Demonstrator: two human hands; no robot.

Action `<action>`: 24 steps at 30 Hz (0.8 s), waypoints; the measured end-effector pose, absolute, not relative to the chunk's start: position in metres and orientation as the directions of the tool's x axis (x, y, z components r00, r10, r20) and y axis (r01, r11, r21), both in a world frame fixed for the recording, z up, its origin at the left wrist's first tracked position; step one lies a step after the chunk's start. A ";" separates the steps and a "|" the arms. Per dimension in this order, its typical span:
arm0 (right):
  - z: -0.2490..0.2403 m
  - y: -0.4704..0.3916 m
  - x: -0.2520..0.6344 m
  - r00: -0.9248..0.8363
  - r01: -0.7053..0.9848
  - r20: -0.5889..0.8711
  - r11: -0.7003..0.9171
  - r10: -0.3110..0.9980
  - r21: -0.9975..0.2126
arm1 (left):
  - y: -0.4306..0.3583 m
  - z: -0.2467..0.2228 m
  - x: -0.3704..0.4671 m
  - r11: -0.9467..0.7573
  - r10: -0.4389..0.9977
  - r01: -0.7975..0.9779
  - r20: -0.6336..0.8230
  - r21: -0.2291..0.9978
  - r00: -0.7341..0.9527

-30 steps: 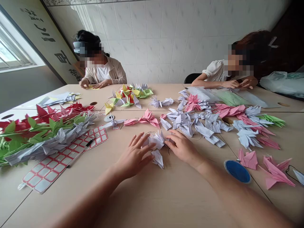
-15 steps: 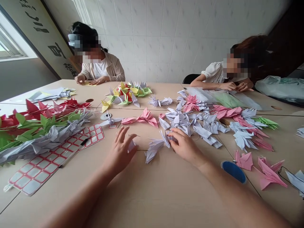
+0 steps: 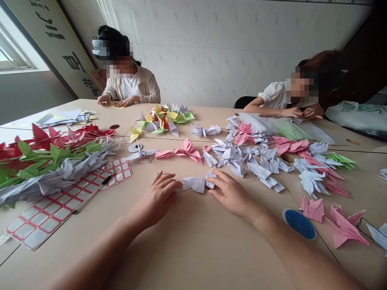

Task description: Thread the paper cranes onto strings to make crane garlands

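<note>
My left hand (image 3: 160,197) lies closed over a white paper piece at the centre front of the table, its fingers hiding most of it. Between my hands a folded white paper crane (image 3: 195,184) rests on the tabletop. The fingers of my right hand (image 3: 234,195) are bent around the right end of the white paper cranes, where a small dark spot shows. Just beyond lie a pink bundle of paper cranes (image 3: 181,151) and a heap of white paper cranes (image 3: 231,155).
Strings of red, green and white cranes (image 3: 57,161) lie at left, over a red-gridded label sheet (image 3: 45,217) with a pen (image 3: 90,195). A blue oval dish (image 3: 299,223) and pink cranes (image 3: 347,225) are at right. Two people (image 3: 130,82) (image 3: 278,96) sit opposite.
My left hand has come down, its raised fingers now closed over the paper. The white crane between my hands has turned and lies more level. The view has shifted slightly.
</note>
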State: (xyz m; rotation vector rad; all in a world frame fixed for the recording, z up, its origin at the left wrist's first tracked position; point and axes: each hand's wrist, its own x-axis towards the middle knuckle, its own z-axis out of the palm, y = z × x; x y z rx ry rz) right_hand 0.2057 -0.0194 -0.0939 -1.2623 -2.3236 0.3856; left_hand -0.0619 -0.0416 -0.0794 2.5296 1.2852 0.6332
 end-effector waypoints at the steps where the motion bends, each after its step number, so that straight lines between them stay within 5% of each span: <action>1: -0.094 -0.020 0.205 -0.483 0.709 0.259 0.547 0.836 -0.445 | -0.041 -0.079 -0.063 -0.587 0.810 0.710 0.275 0.388 0.519; 10: -0.092 -0.016 0.208 -0.560 0.682 0.261 0.617 0.786 -0.393 | -0.039 -0.074 -0.065 -0.552 0.820 0.819 0.276 0.154 0.501; 24: -0.083 -0.019 0.207 -0.538 0.763 0.184 0.568 0.823 -0.309 | -0.034 -0.085 -0.070 -0.610 0.784 0.784 0.233 0.113 0.576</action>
